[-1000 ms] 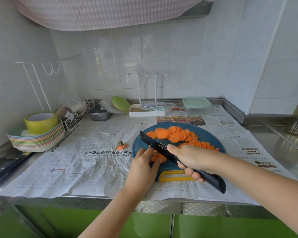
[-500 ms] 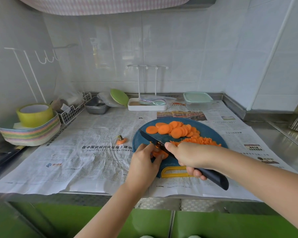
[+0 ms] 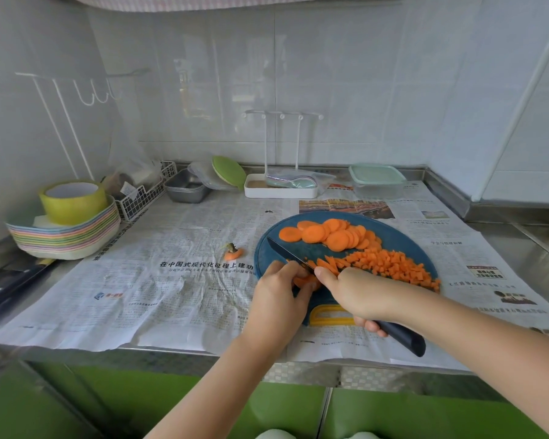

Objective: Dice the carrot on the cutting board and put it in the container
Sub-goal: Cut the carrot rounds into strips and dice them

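A round blue cutting board (image 3: 396, 240) lies on newspaper. Carrot slices (image 3: 328, 236) are fanned out at its back, and a heap of diced carrot (image 3: 390, 264) spreads along its right side. My left hand (image 3: 279, 296) pinches a small stack of carrot slices (image 3: 305, 280) at the board's front. My right hand (image 3: 355, 293) grips a dark knife (image 3: 286, 251), its blade lying down on the board just beyond those slices, its handle sticking out toward me. A clear container with a mint lid (image 3: 377, 180) stands at the back right.
A carrot top (image 3: 233, 252) lies on the newspaper left of the board. Stacked pastel plates with a yellow-green bowl (image 3: 67, 223) stand far left. A wire basket (image 3: 143, 194), metal tray (image 3: 187, 188) and white rack (image 3: 279, 188) line the back wall.
The knife blade has come down from above the board onto the carrot by my left fingers. The camera has tipped downward a little.
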Available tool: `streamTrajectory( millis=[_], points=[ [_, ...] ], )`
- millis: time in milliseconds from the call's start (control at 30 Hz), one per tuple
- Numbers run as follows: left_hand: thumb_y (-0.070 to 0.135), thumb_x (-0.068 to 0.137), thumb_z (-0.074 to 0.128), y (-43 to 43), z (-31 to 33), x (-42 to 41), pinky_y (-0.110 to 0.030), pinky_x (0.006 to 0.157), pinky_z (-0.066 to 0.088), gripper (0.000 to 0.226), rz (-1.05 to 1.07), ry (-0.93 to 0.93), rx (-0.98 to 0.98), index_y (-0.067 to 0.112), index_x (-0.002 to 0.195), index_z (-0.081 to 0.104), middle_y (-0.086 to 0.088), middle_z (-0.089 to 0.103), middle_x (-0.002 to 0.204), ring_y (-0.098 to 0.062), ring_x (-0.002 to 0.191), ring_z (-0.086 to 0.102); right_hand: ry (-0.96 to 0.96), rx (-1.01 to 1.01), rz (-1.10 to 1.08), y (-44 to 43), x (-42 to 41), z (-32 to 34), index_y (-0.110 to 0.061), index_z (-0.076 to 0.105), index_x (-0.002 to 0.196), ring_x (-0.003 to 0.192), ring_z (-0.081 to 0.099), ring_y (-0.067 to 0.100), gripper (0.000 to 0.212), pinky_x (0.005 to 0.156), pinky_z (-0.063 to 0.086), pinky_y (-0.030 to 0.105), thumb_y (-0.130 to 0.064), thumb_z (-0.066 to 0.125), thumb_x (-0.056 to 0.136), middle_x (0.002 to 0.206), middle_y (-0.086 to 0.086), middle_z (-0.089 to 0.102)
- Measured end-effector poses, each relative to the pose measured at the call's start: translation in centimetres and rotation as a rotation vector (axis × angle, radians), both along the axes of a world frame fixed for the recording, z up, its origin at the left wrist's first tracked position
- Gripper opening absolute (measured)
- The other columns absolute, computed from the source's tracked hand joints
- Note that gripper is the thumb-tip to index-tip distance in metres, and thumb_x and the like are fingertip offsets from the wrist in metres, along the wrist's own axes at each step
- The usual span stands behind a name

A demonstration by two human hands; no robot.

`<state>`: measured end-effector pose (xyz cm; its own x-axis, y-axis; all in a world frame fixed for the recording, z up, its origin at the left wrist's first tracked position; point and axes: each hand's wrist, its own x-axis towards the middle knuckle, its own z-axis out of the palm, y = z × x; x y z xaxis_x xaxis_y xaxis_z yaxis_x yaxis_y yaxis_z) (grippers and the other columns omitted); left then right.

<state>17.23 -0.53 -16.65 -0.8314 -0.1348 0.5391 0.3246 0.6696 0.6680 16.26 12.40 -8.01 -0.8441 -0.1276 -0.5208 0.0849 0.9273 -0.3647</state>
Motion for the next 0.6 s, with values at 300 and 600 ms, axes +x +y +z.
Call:
streamTrajectory(
  millis=[300, 600],
  points=[
    [0.016, 0.08, 0.074, 0.0, 0.2, 0.3, -0.025, 0.078, 0.051, 0.027, -0.018, -0.078, 0.11, 0.038, 0.077, 0.059, 0.009, 0.057, 0.089, -0.006, 0.08, 0.062, -0.174, -0.272, -0.103, 2.6, -2.1, -0.7, -0.014, 0.042, 0.073, 0.031, 0.034, 0.013, 0.067, 0.04, 0.037, 0.022, -0.076, 0.025, 0.091, 0.04, -0.002, 0.038],
    [0.016, 0.078, 0.076, -0.1, 0.5, 0.3, -0.024, 0.081, 0.053, 0.025, 0.012, -0.113, 0.144, 0.035, 0.075, 0.06, 0.01, 0.059, 0.092, -0.005, 0.085, 0.063, -0.335, -0.493, -0.082, 4.3, -3.4, 0.1, -0.015, 0.045, 0.069, 0.038, 0.033, 0.011, 0.061, 0.037, 0.034, 0.021, -0.07, 0.034, 0.093, 0.05, -0.002, 0.036]
  ],
)
